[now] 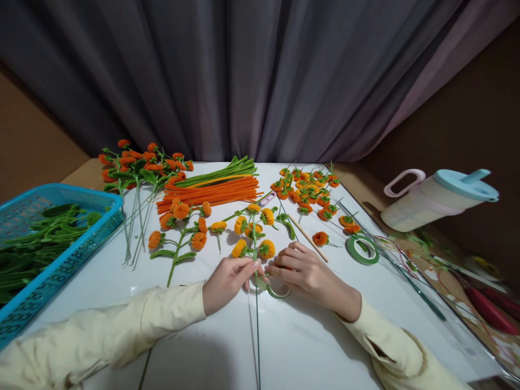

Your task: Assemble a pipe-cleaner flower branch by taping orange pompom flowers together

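My left hand pinches the stem of a flower sprig between thumb and fingertips. The sprig stands upright, with several yellow pipe-cleaner blooms and small green leaves. Below the pinch, a long dark green wire runs down toward the front edge. Close by on the right, my right hand has its fingers curled around a pale green tape roll, partly hidden behind the fingers. Left of the sprig lies an orange flower stem with several blooms, and a single yellow bloom.
Orange pipe cleaners and green ones lie at the back. A blue basket of green leaves stands left, orange flower stems behind it. On the right are loose blooms, a green tape roll, a wooden stick and a tumbler.
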{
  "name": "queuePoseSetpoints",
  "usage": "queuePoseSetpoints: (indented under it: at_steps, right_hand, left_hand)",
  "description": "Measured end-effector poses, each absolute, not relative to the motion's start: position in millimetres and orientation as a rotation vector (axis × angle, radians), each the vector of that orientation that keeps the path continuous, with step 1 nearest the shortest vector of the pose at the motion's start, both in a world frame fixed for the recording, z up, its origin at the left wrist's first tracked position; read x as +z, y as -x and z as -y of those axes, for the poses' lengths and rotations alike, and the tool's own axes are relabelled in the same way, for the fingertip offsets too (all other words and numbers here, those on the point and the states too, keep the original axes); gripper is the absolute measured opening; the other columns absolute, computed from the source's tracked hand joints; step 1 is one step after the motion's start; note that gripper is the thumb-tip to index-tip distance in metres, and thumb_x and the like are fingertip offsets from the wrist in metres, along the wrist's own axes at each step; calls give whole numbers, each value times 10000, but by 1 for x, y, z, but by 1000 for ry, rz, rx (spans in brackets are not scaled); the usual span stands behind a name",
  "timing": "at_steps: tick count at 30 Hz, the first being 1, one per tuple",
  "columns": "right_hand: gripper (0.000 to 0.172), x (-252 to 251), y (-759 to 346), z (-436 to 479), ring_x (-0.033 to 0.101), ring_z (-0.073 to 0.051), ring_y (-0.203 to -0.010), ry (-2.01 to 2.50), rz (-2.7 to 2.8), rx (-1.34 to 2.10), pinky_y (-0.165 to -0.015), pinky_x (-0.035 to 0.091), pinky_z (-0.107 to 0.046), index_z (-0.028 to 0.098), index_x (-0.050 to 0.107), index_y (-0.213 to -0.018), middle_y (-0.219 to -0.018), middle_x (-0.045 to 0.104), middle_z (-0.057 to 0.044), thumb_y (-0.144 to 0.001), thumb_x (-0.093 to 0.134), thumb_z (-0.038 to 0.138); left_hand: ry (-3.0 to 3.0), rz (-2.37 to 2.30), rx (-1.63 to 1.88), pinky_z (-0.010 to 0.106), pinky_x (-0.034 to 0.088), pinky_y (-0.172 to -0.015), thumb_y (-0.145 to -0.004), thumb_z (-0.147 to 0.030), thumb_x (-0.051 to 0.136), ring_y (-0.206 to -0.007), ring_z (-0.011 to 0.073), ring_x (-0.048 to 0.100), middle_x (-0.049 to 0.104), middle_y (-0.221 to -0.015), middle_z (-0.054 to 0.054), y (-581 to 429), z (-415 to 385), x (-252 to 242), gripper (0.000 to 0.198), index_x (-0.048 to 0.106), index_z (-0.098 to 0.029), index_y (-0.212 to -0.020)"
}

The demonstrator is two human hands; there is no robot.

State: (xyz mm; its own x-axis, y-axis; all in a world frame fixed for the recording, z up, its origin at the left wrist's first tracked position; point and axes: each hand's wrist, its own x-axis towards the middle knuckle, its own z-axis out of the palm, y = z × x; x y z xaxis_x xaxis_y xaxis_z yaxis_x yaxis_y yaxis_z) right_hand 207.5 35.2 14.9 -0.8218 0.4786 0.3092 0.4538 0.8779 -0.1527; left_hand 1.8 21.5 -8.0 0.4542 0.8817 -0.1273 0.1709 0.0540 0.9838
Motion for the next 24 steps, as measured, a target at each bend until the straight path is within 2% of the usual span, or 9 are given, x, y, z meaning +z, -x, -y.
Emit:
queuePoseSetpoints:
  at_steps: [5,12,15,21,24]
  right_hand:
    - [210,16,-205,-33,544,-160,-746,687,2703,33,-667,362,-305,160,600,-987,-734,629,-58,-926,400,173]
    - [203,11,-200,-30,523,-139,-622,757,2638,-2,-569,324,-275,168,632,-872,-642,606,-33,-904,434,198]
    - [213,8,-197,-28,515,-141,-595,819,2586,94,-543,327,-275,169,639,-854,-658,618,-36,-900,437,219]
    - [262,3,-191,-22,553,-147,-638,946,2358,493,-582,423,-248,146,659,-888,-711,629,-65,-914,423,257]
    - [261,1,-188,-20,555,-136,-603,1008,2265,650,-573,437,-235,157,672,-832,-680,619,-53,-904,444,262]
  left_hand:
    - [-1457,-1000,715,219,424,-573,-863,-426,416,-513,106,499,618,-619,18,-2,-22,-8,397,642,-119,-755]
    - [-1451,-980,713,205,429,-556,-851,-424,431,-526,106,510,629,-669,27,-3,-21,-5,382,629,-124,-720]
    - [-1480,-981,719,198,428,-549,-850,-424,429,-532,109,515,620,-639,25,-3,-20,-6,393,633,-123,-700]
    - [-1531,-999,753,197,433,-560,-856,-399,427,-543,116,526,582,-575,20,-2,-20,-6,396,630,-117,-666]
    - [-1544,-1011,740,201,433,-560,-855,-402,425,-544,121,529,552,-546,14,-2,-20,-6,399,626,-121,-656]
